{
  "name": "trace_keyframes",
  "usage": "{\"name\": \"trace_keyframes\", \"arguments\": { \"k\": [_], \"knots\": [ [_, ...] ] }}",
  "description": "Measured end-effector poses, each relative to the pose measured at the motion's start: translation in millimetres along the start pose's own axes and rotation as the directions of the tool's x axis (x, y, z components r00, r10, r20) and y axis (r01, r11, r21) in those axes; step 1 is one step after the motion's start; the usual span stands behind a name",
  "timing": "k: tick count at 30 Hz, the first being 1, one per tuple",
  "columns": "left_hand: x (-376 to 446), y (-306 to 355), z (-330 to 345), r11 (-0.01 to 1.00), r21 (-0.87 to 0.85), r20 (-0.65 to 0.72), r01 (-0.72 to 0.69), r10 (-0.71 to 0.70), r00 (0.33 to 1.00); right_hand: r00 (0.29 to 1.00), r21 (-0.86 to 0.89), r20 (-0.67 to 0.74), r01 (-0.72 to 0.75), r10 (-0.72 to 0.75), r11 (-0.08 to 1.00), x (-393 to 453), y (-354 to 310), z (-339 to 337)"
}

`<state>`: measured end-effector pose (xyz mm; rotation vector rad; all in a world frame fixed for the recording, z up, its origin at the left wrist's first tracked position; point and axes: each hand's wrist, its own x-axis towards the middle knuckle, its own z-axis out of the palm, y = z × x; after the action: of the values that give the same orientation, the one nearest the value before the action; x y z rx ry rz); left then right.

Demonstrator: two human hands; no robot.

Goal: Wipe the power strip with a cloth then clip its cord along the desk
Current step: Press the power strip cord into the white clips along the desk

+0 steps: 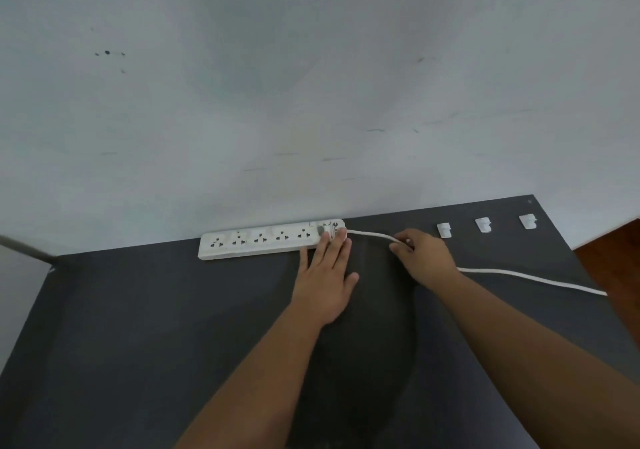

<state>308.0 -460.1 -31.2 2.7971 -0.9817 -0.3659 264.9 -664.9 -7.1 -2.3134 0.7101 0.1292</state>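
White power strip (263,240) lying along the wall at centre frame, on the dark desk (138,327). Left hand (327,272) spread flat, fingers wide, fingertips pressing on the strip's right end. Right hand (424,258) just right of it, pinched closed around the white cord (533,277). Cord leaving the strip's end, passing through that grip, trailing off toward the right edge. Three white clips (483,225) in a row at upper right, apart from the cord.
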Motion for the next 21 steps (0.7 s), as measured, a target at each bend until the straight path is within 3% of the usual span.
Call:
{"name": "trace_keyframes", "arguments": {
  "k": [4,8,11,14,16,21],
  "knots": [
    [-2,-3,2,0.999,0.025,0.010,0.040,-0.040,0.999,0.998,-0.065,0.004,0.058,-0.058,0.996,-12,38,-29],
    [5,11,-9,0.993,0.015,0.000,0.114,-0.114,0.994,0.990,-0.216,-0.106,0.067,-0.092,0.974,-29,92,-56],
    [21,35,-19,0.984,-0.029,-0.081,0.175,-0.177,0.981,0.987,-0.259,-0.142,0.043,-0.082,0.965,-35,104,-55],
    [50,65,-28,0.999,-0.032,-0.175,-0.001,-0.004,0.985,0.971,-0.247,-0.225,0.022,-0.080,0.969,-35,104,-45],
    [72,83,-34,0.989,-0.121,-0.129,-0.086,0.070,0.989,0.956,-0.232,-0.283,0.006,-0.074,0.973,-34,104,-42],
    [113,98,-32,0.985,-0.172,0.068,-0.011,0.023,0.997,0.943,-0.220,-0.326,-0.017,-0.057,0.975,-30,101,-39]
  ]
}}
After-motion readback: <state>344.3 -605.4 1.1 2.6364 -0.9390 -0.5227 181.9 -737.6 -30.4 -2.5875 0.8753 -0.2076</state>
